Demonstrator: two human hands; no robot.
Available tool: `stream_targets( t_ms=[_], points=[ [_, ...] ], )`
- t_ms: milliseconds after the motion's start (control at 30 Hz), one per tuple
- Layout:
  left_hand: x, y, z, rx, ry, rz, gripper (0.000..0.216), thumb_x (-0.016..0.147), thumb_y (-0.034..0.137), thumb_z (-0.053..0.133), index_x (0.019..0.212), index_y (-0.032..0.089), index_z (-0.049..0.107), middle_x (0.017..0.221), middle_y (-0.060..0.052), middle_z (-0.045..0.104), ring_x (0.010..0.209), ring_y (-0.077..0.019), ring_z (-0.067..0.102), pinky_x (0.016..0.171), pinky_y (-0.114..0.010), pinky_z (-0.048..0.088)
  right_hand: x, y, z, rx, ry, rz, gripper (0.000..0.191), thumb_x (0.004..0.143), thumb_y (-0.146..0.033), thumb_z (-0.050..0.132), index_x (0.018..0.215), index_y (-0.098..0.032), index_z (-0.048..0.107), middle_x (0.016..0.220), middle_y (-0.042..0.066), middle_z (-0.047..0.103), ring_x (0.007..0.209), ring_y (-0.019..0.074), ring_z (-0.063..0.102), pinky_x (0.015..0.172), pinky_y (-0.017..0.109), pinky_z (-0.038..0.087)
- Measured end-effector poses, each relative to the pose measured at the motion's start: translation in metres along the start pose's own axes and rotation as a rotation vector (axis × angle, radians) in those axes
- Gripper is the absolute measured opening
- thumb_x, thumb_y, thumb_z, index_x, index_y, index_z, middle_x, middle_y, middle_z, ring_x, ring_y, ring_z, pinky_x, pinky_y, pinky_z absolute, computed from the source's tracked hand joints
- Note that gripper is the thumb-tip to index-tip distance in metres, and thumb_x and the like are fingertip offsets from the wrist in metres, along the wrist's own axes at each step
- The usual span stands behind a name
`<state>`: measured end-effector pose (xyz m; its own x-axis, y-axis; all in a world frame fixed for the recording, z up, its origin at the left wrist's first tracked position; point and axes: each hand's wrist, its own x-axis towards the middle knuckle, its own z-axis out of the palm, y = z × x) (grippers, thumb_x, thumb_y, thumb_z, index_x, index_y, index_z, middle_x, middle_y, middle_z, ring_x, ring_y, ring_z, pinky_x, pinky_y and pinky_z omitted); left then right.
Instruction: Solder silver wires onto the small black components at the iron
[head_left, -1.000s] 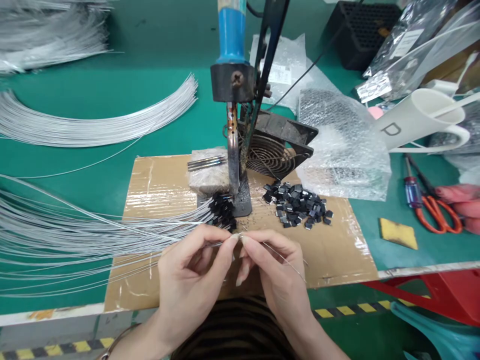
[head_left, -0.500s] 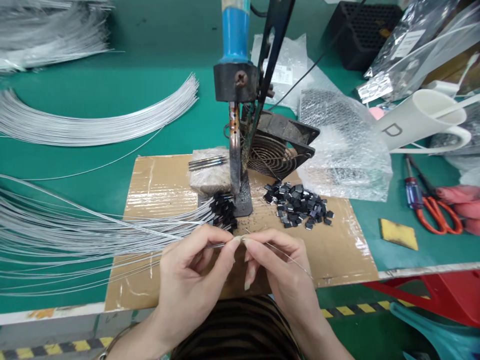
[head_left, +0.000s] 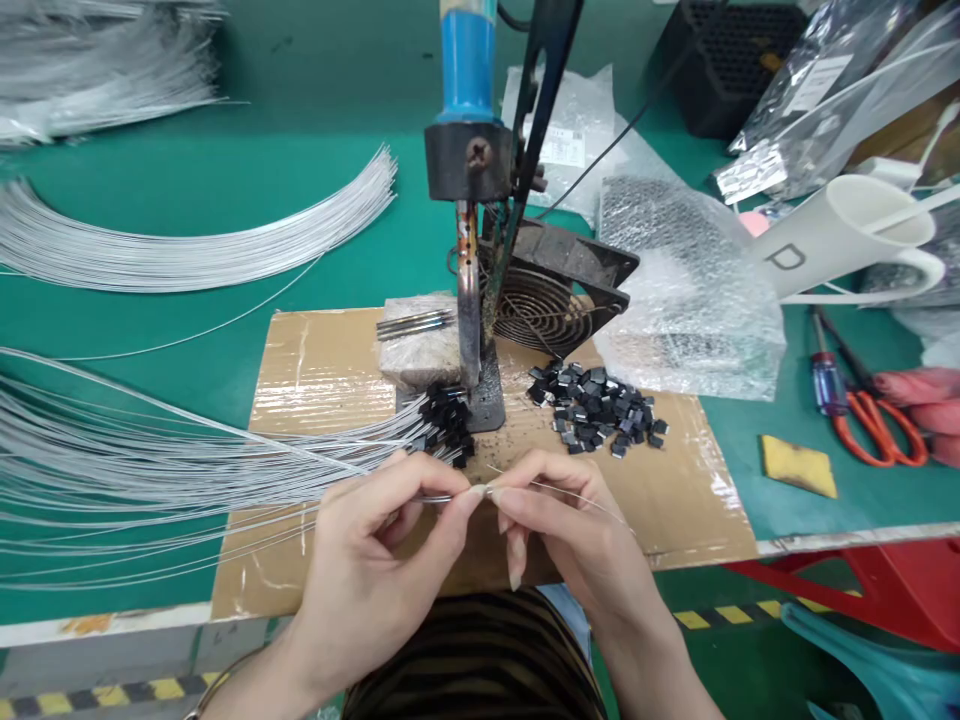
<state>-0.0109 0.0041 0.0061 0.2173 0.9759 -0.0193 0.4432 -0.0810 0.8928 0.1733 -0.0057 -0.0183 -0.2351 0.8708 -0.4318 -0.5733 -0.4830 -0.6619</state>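
Note:
My left hand point(head_left: 390, 560) is closed, thumb and forefinger pinching a thin grey cable point(head_left: 433, 499) close to its end. My right hand point(head_left: 574, 530) is closed too, its thumb and forefinger meeting the left fingertips at the cable's end. A fine silvery wire point(head_left: 555, 489) runs across the right fingers and trails toward the wrist. What lies between the fingertips is too small to make out. Beyond the left hand, a bunch of grey cables with black connectors point(head_left: 448, 420) rests on the cardboard point(head_left: 315, 370). A pile of small black connectors point(head_left: 596, 410) lies beyond the right hand.
A soldering iron point(head_left: 468, 90) hangs tip down from a stand before me. Behind it are a fan point(head_left: 562, 285) and bubble wrap point(head_left: 675, 290). A yellow sponge point(head_left: 798, 466), scissors point(head_left: 877, 425) and a white mug point(head_left: 840, 240) are rightward; a cable bundle point(head_left: 195, 262) lies leftward.
Both hands have moved slightly toward me, fingertips still together. The right hand has shifted a little to the right and turned slightly. More of the cable end shows between the hands.

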Motion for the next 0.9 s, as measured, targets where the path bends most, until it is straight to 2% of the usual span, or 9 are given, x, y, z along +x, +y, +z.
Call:
stream_targets(
  t_ms=[200, 433, 900],
  points=[
    [0.001, -0.002, 0.002, -0.019, 0.014, -0.015, 0.013, 0.096, 0.024, 0.07, 0.083, 0.022, 0.072, 0.066, 0.002, 0.064, 0.052, -0.0106, 0.051, 0.047, -0.023, 0.037, -0.001, 0.005, 0.001, -0.004, 0.018, -0.013, 0.019, 0.083, -0.034, 0.089, 0.081, -0.016, 0.082, 0.062, -0.002, 0.07, 0.044, 0.01, 0.066, 0.045, 0.018, 0.056],
    [-0.001, -0.002, 0.004, -0.011, 0.06, -0.012, 0.013, 0.095, 0.024, 0.07, 0.083, 0.022, 0.072, 0.067, 0.002, 0.064, 0.055, -0.0113, 0.053, 0.049, -0.023, 0.04, -0.002, 0.008, 0.004, 0.026, 0.04, -0.041, 0.018, 0.082, -0.034, 0.088, 0.081, -0.017, 0.083, 0.063, -0.001, 0.07, 0.043, 0.0098, 0.065, 0.043, 0.018, 0.056],
    [-0.001, -0.003, 0.005, -0.001, 0.055, -0.003, 0.014, 0.095, 0.023, 0.071, 0.081, 0.022, 0.072, 0.064, 0.003, 0.06, 0.051, -0.0094, 0.047, 0.047, -0.023, 0.036, -0.002, 0.011, 0.004, 0.023, 0.052, -0.049, 0.017, 0.084, -0.033, 0.087, 0.08, -0.017, 0.083, 0.062, -0.002, 0.07, 0.042, 0.0088, 0.064, 0.043, 0.018, 0.055]
  ],
)
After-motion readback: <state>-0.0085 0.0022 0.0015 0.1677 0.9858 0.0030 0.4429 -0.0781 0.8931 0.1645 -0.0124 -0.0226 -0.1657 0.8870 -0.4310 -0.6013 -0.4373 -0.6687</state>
